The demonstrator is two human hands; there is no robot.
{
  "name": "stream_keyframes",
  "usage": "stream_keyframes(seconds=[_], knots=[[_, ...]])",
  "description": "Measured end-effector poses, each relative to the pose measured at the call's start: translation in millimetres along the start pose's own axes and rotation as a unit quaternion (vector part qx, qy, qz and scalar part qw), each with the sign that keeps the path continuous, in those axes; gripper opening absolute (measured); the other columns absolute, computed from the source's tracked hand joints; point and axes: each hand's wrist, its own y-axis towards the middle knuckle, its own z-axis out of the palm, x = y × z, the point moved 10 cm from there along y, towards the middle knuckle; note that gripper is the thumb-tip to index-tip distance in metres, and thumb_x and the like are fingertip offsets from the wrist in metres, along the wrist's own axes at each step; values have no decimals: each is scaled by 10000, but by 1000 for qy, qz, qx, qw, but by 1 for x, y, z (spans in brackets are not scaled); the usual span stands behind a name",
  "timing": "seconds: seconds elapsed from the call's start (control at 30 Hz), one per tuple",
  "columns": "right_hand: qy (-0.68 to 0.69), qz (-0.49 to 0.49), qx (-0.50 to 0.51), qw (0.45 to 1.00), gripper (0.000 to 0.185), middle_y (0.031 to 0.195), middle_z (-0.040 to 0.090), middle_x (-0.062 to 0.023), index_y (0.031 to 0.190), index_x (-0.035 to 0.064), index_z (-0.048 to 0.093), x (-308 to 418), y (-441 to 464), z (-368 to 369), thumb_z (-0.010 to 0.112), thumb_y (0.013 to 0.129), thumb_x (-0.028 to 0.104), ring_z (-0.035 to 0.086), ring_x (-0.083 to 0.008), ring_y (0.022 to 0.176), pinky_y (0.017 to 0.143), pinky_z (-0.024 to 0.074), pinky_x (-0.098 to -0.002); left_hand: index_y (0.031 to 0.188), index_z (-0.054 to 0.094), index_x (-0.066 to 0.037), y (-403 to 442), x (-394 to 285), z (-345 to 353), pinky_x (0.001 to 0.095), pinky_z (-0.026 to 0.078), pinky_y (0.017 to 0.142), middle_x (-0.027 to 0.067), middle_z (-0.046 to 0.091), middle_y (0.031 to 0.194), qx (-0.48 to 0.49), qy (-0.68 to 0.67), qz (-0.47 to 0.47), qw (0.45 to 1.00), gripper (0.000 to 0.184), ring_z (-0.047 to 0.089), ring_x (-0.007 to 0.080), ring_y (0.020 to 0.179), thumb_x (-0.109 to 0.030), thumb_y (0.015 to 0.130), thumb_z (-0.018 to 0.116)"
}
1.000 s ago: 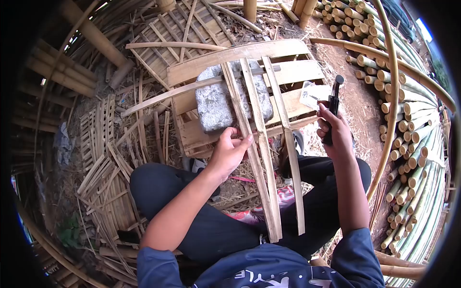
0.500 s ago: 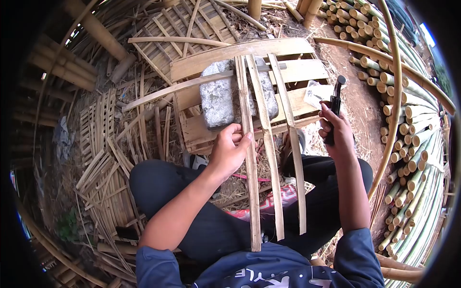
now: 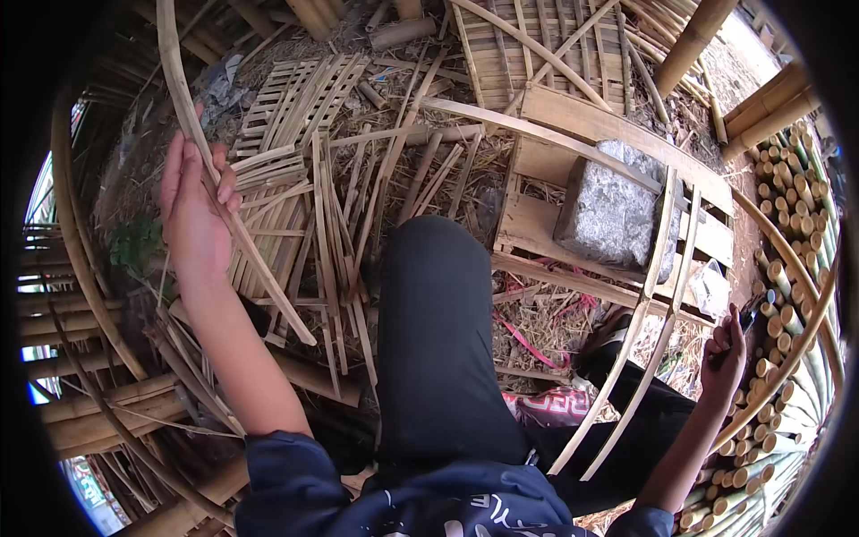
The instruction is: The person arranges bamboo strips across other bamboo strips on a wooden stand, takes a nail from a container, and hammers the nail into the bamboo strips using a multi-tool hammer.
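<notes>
My left hand (image 3: 199, 210) is raised at the left with its fingers closed around a bamboo strip (image 3: 259, 268), which slants from the top edge down towards my knee. At the right, my right hand (image 3: 723, 362) is closed around a black tool (image 3: 750, 320); most of it is hidden and its kind does not show clearly. Two more bamboo strips (image 3: 646, 304) (image 3: 669, 324) lean from a grey concrete block (image 3: 608, 210) down across my leg. Another long strip (image 3: 537, 134) lies crosswise over that block.
The block stands on a wooden slatted platform (image 3: 528, 224). Split bamboo pieces (image 3: 335, 259) and woven slats (image 3: 304, 94) litter the ground at left. Cut poles (image 3: 792, 358) are stacked at right, behind a curved bamboo rod (image 3: 810, 327). A red printed bag (image 3: 550, 407) lies by my leg.
My left hand has lifted one bamboo strip off the block and swung it far to the left. The view has turned left. My right hand keeps the black tool.
</notes>
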Motion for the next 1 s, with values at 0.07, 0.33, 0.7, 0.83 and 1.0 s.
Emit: stream_keyframes(seconds=[0.07, 0.33, 0.7, 0.83, 1.0], knots=[[-16, -7, -16, 1000, 410, 914, 535, 33, 1401, -12, 487, 2, 6, -6, 570, 1021, 117, 373, -19, 623, 499, 332, -166, 1505, 421, -122, -8, 75, -56, 204, 378, 527, -20, 520, 859, -66, 55, -91, 992, 423, 428, 40, 607, -215, 1093, 422], [-81, -50, -72, 993, 303, 917, 558, 31, 1297, 13, 589, 6, 35, -34, 584, 1021, 139, 388, -24, 601, 487, 341, -178, 1480, 398, 8, -99, 395, -82, 427, 498, 880, 180, 638, 1174, 5, 342, -138, 929, 539, 638, 313, 980, -271, 1035, 518], [-98, -35, -101, 989, 362, 958, 569, 34, 1352, 10, 553, -3, 41, -57, 584, 1022, 157, 414, -14, 612, 492, 362, -169, 1330, 531, -6, -118, 447, -156, 540, 509, 897, 237, 660, 1125, -46, 588, -280, 757, 440, 641, 431, 1064, -58, 897, 589], [-80, -36, -90, 992, 376, 956, 579, 30, 1369, 9, 541, -1, 39, -52, 580, 1023, 151, 416, -16, 612, 499, 366, -169, 1271, 584, 12, -110, 436, -184, 542, 528, 827, 225, 678, 1046, -108, 554, -235, 791, 386, 663, 429, 981, -76, 897, 622], [-46, -33, -72, 996, 352, 943, 585, 29, 1344, 17, 561, 2, 36, -46, 590, 1018, 145, 415, -17, 608, 493, 364, -171, 1269, 606, -19, -94, 431, -195, 459, 523, 628, 124, 669, 917, -57, 418, -289, 859, 291, 636, 298, 724, -168, 1024, 551]])
